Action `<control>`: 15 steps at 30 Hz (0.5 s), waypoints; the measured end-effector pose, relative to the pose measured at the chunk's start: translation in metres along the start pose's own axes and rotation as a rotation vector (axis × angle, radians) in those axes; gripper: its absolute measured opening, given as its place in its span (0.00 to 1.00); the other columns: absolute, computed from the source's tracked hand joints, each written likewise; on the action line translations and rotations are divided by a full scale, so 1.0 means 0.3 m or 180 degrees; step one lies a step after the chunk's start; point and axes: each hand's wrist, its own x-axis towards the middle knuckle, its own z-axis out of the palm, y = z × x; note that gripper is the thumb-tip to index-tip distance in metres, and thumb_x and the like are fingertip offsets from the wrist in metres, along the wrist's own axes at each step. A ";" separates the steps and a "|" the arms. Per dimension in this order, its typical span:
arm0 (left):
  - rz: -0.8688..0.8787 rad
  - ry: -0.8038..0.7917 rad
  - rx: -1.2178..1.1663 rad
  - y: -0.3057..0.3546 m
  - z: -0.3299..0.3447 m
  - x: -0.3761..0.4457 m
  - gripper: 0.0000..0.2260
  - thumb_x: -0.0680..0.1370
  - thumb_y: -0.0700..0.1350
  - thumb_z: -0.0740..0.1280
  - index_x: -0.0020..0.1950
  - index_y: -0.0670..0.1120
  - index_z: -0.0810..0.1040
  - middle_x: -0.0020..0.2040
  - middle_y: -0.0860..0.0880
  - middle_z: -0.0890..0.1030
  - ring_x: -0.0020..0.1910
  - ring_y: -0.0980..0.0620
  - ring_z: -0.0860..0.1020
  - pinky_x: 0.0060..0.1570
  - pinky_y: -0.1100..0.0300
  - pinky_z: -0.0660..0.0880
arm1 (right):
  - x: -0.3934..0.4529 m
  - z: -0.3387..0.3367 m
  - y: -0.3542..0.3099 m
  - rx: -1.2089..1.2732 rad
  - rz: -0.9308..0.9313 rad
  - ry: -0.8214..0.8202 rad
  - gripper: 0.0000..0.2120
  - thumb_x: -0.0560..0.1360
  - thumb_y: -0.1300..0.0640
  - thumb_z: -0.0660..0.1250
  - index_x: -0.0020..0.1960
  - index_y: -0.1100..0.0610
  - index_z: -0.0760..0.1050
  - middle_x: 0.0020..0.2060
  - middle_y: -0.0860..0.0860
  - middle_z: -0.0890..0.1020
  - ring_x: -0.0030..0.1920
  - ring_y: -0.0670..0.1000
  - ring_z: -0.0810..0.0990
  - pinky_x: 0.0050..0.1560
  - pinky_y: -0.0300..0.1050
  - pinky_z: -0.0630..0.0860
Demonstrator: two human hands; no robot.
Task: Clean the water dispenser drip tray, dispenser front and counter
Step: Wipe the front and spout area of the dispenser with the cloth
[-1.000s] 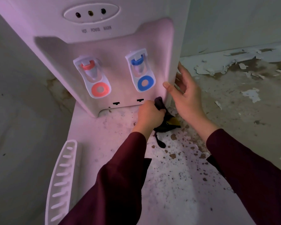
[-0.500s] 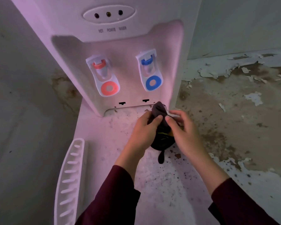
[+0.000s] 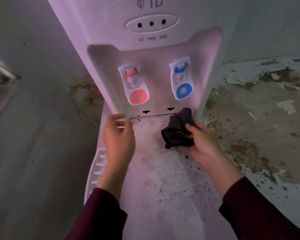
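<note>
A white water dispenser (image 3: 156, 49) stands in front of me with a red tap (image 3: 137, 85) and a blue tap (image 3: 181, 78) in its recessed front. My right hand (image 3: 203, 141) grips a bunched dark cloth (image 3: 178, 130) against the lower right corner of the recess, on the speckled white counter (image 3: 163, 187). My left hand (image 3: 118, 137) hovers empty, fingers loosely curled, near the lower left corner of the dispenser. The slotted white drip tray grille (image 3: 95, 170) stands on edge at the counter's left side, partly behind my left forearm.
Right of the dispenser lies a floor (image 3: 258, 118) with peeling paint and brown stains. A grey stained surface (image 3: 42, 135) fills the left side. Three indicator lights (image 3: 151, 23) sit above the recess.
The cloth passed from my left hand to my right hand. My left hand let go and moved left, away from the cloth. The view shifted so the dispenser sits more to the right.
</note>
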 end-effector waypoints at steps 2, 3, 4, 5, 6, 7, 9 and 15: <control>0.0055 0.0141 0.0038 -0.001 -0.043 0.064 0.14 0.76 0.40 0.64 0.61 0.46 0.70 0.56 0.47 0.75 0.46 0.54 0.74 0.44 0.62 0.71 | 0.004 0.031 0.009 0.0452 0.0041 0.0276 0.17 0.79 0.65 0.58 0.67 0.57 0.71 0.50 0.55 0.81 0.45 0.53 0.82 0.40 0.46 0.78; 0.0075 0.0082 0.0114 0.001 -0.057 0.099 0.18 0.75 0.40 0.65 0.64 0.44 0.67 0.60 0.45 0.73 0.51 0.52 0.73 0.50 0.59 0.71 | 0.007 0.050 0.011 0.0625 0.0043 0.0408 0.17 0.80 0.64 0.58 0.67 0.56 0.70 0.52 0.56 0.80 0.45 0.53 0.81 0.39 0.47 0.78; 0.0089 -0.0024 0.0182 0.002 -0.066 0.131 0.22 0.75 0.41 0.65 0.68 0.44 0.64 0.64 0.44 0.71 0.57 0.50 0.72 0.57 0.55 0.71 | 0.015 0.072 0.012 0.0732 0.0036 0.0515 0.17 0.80 0.64 0.58 0.68 0.56 0.70 0.54 0.57 0.79 0.45 0.54 0.81 0.40 0.48 0.78; 0.0100 -0.0176 0.0193 0.003 -0.073 0.159 0.26 0.74 0.41 0.66 0.71 0.44 0.61 0.67 0.44 0.69 0.62 0.49 0.71 0.62 0.52 0.70 | 0.024 0.097 0.015 0.0794 0.0011 0.0607 0.17 0.80 0.64 0.58 0.68 0.57 0.69 0.56 0.57 0.78 0.47 0.54 0.80 0.43 0.50 0.79; 0.0120 -0.0355 0.0142 0.004 -0.076 0.182 0.29 0.75 0.41 0.66 0.73 0.45 0.59 0.69 0.45 0.69 0.65 0.48 0.70 0.65 0.50 0.70 | 0.035 0.124 0.015 0.0807 -0.0029 0.0697 0.18 0.80 0.64 0.58 0.69 0.57 0.68 0.59 0.58 0.77 0.50 0.56 0.80 0.49 0.53 0.79; 0.0148 -0.0525 0.0071 0.004 -0.076 0.202 0.30 0.75 0.41 0.66 0.74 0.46 0.58 0.69 0.47 0.70 0.66 0.48 0.70 0.65 0.49 0.70 | 0.047 0.152 0.014 0.0783 -0.0075 0.0791 0.19 0.80 0.64 0.58 0.70 0.57 0.67 0.61 0.58 0.76 0.54 0.57 0.79 0.55 0.55 0.77; 0.0223 -0.0733 0.0073 0.003 -0.070 0.234 0.27 0.75 0.42 0.68 0.72 0.46 0.62 0.63 0.50 0.74 0.61 0.48 0.74 0.58 0.53 0.73 | 0.072 0.197 0.009 0.0688 -0.0158 0.1007 0.20 0.79 0.63 0.59 0.71 0.56 0.66 0.64 0.58 0.75 0.60 0.58 0.76 0.62 0.57 0.74; 0.0507 -0.0847 0.0358 -0.015 -0.064 0.294 0.16 0.76 0.45 0.68 0.59 0.47 0.65 0.52 0.52 0.75 0.50 0.49 0.75 0.49 0.56 0.72 | 0.112 0.248 0.048 -0.0280 -0.0259 0.1325 0.23 0.75 0.60 0.67 0.69 0.57 0.67 0.62 0.57 0.76 0.60 0.58 0.77 0.62 0.57 0.74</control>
